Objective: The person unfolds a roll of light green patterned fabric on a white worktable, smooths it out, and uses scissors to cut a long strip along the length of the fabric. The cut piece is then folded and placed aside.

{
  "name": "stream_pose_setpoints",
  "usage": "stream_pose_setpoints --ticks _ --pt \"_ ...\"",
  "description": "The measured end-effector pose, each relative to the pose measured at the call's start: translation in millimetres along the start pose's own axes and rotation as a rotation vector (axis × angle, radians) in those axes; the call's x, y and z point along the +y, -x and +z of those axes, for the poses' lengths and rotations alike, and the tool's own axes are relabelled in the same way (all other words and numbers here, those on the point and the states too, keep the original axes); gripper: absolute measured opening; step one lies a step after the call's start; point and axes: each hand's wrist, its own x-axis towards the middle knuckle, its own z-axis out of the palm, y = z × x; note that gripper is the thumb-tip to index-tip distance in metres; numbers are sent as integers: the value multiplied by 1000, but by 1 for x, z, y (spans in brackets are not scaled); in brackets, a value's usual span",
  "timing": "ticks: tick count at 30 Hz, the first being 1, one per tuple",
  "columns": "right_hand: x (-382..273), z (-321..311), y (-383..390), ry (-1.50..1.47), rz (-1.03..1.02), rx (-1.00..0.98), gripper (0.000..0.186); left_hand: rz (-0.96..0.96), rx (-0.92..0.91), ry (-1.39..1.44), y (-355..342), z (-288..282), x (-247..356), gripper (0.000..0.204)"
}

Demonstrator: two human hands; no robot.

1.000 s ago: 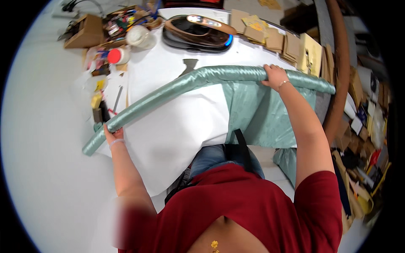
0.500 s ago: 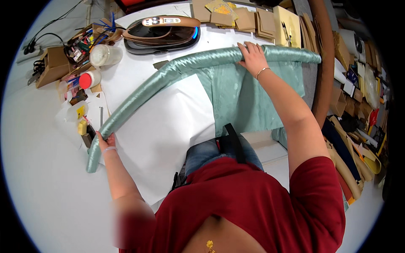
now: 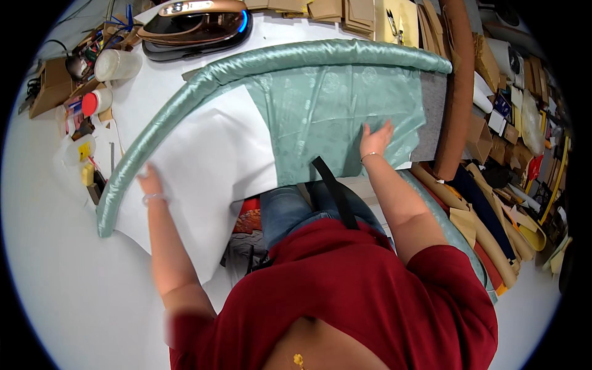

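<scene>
A long roll of shiny green patterned fabric arcs across the worktable, and its loose sheet spreads flat toward me. Under that sheet's left part lies a large piece of white paper. My right hand is on the fabric sheet near its right edge, fingers spread and thumb apart. By the lower left part of the roll, my left hand hovers at or just over the white paper; it looks open, though its fingers are slightly blurred. Neither hand grips the roll.
A black and copper iron on its base stands at the back left. Nearby are a clear jar and a red-lidded jar. A brown roll bounds the right side. Cardboard pieces line the back; more fabric rolls lie right.
Both hands have let go of the roll. My right hand has come down toward me onto the loose sheet; my left has moved off the roll's end. The view has shifted, and more sheet shows.
</scene>
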Motion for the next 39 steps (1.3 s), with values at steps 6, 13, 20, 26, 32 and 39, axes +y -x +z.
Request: stream_pose_setpoints --ticks 6,13,20,26,32,39 --pt "101 -28 -19 51 523 -17 101 177 -360 -584 181 75 106 95" --pt "178 -20 -39 -40 446 -192 70 88 -212 -609 180 102 92 97" --pt "264 -30 -66 -74 355 -15 41 130 -229 -562 176 108 81 101" --pt "202 -101 -99 129 -18 -18 49 215 -250 -525 197 90 64 101" --pt "-11 -108 -106 -196 -964 -62 55 293 -240 -465 209 86 56 95" --pt "-224 -43 -106 260 -1372 -253 86 297 -213 -140 204 80 28 81"
